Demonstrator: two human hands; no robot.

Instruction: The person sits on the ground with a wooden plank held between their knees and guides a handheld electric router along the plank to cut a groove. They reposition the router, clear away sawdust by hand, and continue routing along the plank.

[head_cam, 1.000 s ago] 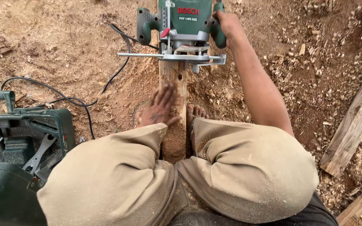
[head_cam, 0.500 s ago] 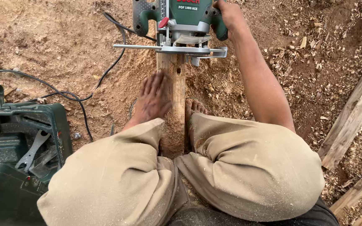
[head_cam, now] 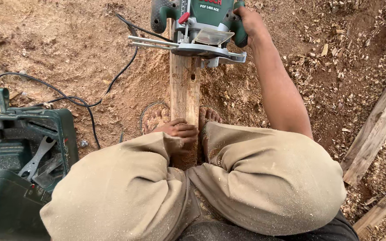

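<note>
Open green tool case (head_cam: 21, 147) sitting at the ground's left edge, spanner (head_cam: 34, 160) inside. Left hand (head_cam: 177, 130) resting flat, fingers open, on the wooden plank (head_cam: 185, 89) between the feet. Router (head_cam: 197, 24) sitting on the plank's far end; right hand (head_cam: 249, 22) closed around its side handle.

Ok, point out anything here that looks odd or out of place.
The long narrow wooden plank lies on sawdust-covered ground, pinned between bare feet rather than clamped. The left hand rests on it; the right hand grips the green electric router. Its black cord trails loosely nearby.
</note>
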